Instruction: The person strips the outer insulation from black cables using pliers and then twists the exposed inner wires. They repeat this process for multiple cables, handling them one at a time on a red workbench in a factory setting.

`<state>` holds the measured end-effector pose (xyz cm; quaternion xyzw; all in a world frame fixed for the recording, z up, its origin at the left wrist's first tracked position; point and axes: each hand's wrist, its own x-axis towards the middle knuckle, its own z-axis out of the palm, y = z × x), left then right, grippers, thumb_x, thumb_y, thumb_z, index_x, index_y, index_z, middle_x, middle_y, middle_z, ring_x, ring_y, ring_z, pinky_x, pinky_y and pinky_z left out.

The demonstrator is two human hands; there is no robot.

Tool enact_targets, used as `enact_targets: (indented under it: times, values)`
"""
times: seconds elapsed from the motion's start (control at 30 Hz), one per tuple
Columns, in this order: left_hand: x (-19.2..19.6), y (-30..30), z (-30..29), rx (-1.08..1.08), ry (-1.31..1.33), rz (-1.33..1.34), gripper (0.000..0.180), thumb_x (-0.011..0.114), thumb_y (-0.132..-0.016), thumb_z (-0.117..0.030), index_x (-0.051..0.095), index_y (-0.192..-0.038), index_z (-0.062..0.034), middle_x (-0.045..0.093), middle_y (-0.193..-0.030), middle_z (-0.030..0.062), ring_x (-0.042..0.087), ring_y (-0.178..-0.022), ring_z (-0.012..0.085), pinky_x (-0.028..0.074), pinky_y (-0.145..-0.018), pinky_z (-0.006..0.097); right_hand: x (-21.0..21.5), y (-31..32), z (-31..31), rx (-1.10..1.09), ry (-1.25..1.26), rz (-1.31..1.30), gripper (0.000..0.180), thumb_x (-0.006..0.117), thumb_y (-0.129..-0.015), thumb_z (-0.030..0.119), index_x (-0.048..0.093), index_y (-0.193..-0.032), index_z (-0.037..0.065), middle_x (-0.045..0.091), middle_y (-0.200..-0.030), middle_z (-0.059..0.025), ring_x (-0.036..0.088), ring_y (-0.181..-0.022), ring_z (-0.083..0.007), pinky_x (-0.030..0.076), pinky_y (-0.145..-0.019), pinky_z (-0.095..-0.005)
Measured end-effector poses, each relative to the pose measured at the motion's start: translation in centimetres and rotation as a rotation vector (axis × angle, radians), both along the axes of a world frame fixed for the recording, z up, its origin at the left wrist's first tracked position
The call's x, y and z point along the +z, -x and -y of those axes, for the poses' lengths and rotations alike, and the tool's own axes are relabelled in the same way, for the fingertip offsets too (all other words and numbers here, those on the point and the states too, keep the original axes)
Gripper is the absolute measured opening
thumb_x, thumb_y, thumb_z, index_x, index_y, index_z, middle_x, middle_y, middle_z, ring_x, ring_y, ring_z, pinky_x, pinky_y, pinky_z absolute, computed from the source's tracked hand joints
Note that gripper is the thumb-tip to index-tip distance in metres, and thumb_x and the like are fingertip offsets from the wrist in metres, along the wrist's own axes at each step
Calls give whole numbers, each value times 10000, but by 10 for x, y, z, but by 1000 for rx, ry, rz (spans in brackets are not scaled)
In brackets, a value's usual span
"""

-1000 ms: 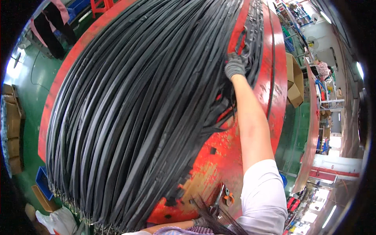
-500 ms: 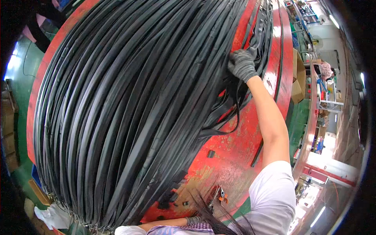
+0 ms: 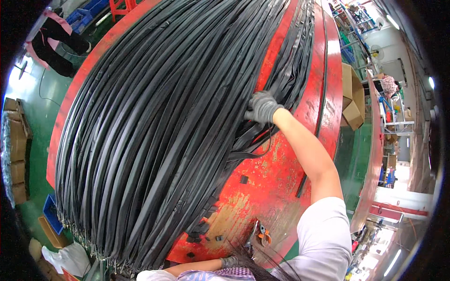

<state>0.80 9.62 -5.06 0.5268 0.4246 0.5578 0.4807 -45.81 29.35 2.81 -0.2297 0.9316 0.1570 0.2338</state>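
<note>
Long flat black strips (image 3: 154, 126) lie side by side in a thick, wide bundle over a red table (image 3: 253, 192). My right hand (image 3: 263, 108), in a grey knitted glove, is at the right side of the bundle, just below a bare red band between strips. Its fingers are slightly blurred, with the thumb apart from them, touching or just above the strips. A thinner group of black strips (image 3: 297, 61) runs to the right of that band. My left hand (image 3: 228, 262), also gloved, rests low near my body at the table's edge; its fingers are hidden.
Orange-handled pliers (image 3: 265, 236) lie near the table's front edge, by small black scraps (image 3: 199, 229). Cardboard boxes (image 3: 352, 96) stand beyond the right edge. At far left are another person's dark-clothed legs (image 3: 56, 42) and stacked cartons (image 3: 18, 150). A blue crate (image 3: 52, 213) sits lower left.
My right hand has come nearer along the strips, down and to the left. The whole view has shifted a little. My left hand stays low near my body.
</note>
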Motion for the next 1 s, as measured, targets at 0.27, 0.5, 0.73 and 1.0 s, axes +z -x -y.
enact_targets:
  times: [0.27, 0.5, 0.73, 1.0]
  values:
    - [10, -16, 4, -32, -13, 4, 303, 414, -788, -158, 465, -1039, 3, 444, -1074, 128, 416, -999, 249, 297, -900, 359, 2, -50, -9, 330, 60, -21, 412, 482, -713, 463, 612, -888, 113, 542, -980, -68, 447, -1001, -245, 292, -902, -402]
    - [-6, -45, 15, 88, -77, -26, 292, 414, -797, -162, 463, -1035, 0, 443, -1073, 126, 419, -993, 238, 304, -890, 355, 16, -78, -25, 355, -51, 87, 388, 513, -696, 416, 593, -860, 73, 541, -908, -75, 463, -938, -251, 310, -873, -370]
    - [-43, -103, 12, 484, -267, -1128, 272, 439, -822, -161, 452, -1047, -8, 506, -960, 96, 479, -879, 167, 390, -763, 301, 20, -77, 13, -342, 178, 81, 642, 624, -611, 382, 452, -1091, -8, 473, -1089, -200, 439, -1039, -306, 343, -888, -335]
    - [10, -40, 110, 812, 833, -1437, 230, 451, -769, -105, 520, -932, 42, 532, -868, 136, 492, -751, 216, 420, -641, 287, -20, -82, 68, -502, 11, -171, 358, 440, -743, 224, 513, -979, -34, 529, -979, -238, 524, -921, -316, 407, -808, -367]
